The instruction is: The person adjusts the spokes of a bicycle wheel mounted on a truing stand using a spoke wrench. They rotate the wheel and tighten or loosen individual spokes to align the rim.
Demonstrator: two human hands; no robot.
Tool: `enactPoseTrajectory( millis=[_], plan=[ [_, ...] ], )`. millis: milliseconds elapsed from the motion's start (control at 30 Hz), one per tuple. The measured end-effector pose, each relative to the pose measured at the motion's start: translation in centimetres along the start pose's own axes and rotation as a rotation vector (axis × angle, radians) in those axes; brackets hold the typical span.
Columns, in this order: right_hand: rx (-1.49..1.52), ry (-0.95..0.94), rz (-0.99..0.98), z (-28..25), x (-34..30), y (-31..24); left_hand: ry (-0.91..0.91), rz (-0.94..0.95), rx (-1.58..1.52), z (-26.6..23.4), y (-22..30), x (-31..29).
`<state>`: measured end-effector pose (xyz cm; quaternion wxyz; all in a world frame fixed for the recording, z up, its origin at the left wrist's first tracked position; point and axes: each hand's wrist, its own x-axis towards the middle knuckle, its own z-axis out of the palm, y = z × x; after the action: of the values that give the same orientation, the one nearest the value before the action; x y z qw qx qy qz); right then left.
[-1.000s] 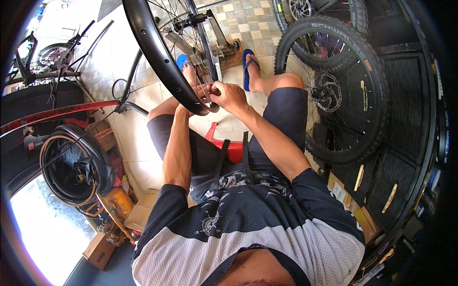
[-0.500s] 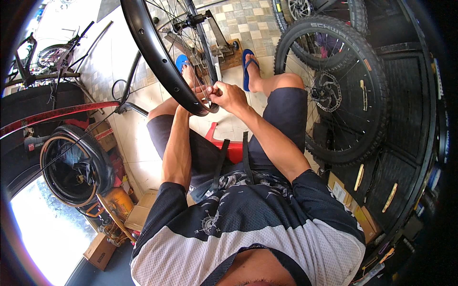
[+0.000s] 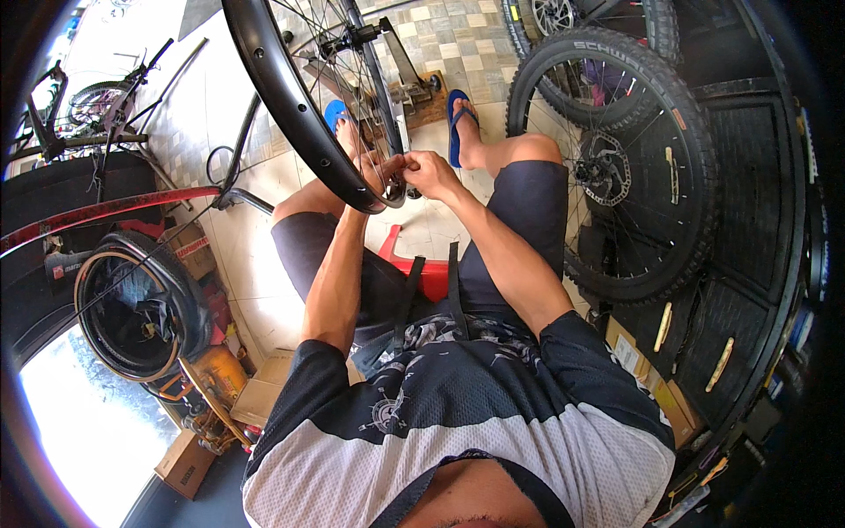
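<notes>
Black-rimmed and tyreless, one spoked bicycle wheel (image 3: 286,107) has two hands at its lower edge — bare left hand (image 3: 378,169) and bare right hand (image 3: 428,174) together, exact grip hidden.

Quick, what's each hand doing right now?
Left hand: partly hidden behind the wheel rim; grip can't be told.
Right hand: closed, fingers curled, beside the rim; can't tell what, if anything, it pinches.

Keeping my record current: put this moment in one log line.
left hand: partly behind black rim; right hand: curled close to left hand; grip contents: unclear; rim: tireless; knobby-tired wheel: at right
</notes>
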<state>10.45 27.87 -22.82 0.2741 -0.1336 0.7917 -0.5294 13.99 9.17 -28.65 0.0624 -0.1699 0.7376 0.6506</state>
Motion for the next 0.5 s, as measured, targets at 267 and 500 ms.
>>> enactPoseTrajectory(
  millis=[267, 500],
  plan=[
    [0.414, -0.091, 0.04, 0.0, -0.1, 0.5, 0.037, -0.076, -0.062, -0.7, 5.0, -2.3],
    [0.125, 0.121, 0.074, -1.6, 0.0, 0.2, 0.114, -0.039, 0.054, -3.0, 1.4, -0.6]
  ],
)
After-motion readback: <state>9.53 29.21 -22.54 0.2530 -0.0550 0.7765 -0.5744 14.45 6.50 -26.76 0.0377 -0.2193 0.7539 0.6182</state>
